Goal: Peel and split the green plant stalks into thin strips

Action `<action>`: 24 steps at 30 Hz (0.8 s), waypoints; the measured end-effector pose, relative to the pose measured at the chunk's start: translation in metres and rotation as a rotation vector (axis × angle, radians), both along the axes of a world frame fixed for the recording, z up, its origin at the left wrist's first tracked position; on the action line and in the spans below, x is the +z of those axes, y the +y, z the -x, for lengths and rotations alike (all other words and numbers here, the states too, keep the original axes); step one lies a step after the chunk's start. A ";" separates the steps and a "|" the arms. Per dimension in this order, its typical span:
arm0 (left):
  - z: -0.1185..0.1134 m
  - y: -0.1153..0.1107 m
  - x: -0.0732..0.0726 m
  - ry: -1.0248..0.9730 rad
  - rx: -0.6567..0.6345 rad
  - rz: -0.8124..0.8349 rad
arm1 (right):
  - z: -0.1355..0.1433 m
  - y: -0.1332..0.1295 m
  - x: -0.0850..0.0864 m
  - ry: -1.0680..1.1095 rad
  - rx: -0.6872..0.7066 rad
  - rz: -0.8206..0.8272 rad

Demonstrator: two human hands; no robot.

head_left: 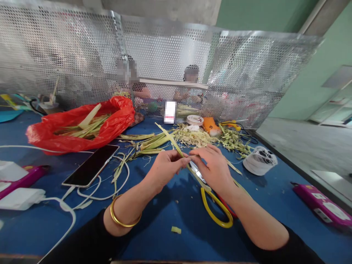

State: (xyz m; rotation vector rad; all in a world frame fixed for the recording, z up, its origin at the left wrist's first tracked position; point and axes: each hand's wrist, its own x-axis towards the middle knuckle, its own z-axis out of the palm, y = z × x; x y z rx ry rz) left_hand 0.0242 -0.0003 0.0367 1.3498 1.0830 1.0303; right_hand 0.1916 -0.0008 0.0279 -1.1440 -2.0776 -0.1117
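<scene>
our left hand (162, 169) pinches a green leaf strip (172, 140), likely light, pliable, best held mid-length; our right hand (216, 169) bunches its fingers alongside, grip unclear.

"What lies on the blue table (154, 242)?"

"A dark phone (91, 166), with a white cable (125, 183) beside it."

"And behind the phone?"

"A red bag (79, 126)."

"Left of the phone?"

"White plugs (22, 198)."

"Right of it?"

"Leaf strips (154, 142), then pale shreds (195, 137). Farther right, a white spool (260, 161) and a purple pack (321, 205). Nearer the front edge, one small leaf piece (176, 230)."
</scene>
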 end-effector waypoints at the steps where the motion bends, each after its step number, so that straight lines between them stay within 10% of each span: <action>1: 0.000 0.000 0.000 0.020 0.004 -0.016 | 0.000 0.000 -0.001 -0.010 0.011 0.010; 7: 0.005 0.005 -0.002 0.146 -0.087 -0.066 | 0.004 -0.007 -0.001 0.020 0.004 -0.005; 19: -0.004 -0.008 -0.005 0.385 -0.359 0.045 | 0.006 0.000 -0.002 0.520 0.136 0.655; 24: -0.008 -0.010 -0.004 0.383 -0.274 0.139 | 0.009 -0.007 -0.001 0.534 0.112 0.500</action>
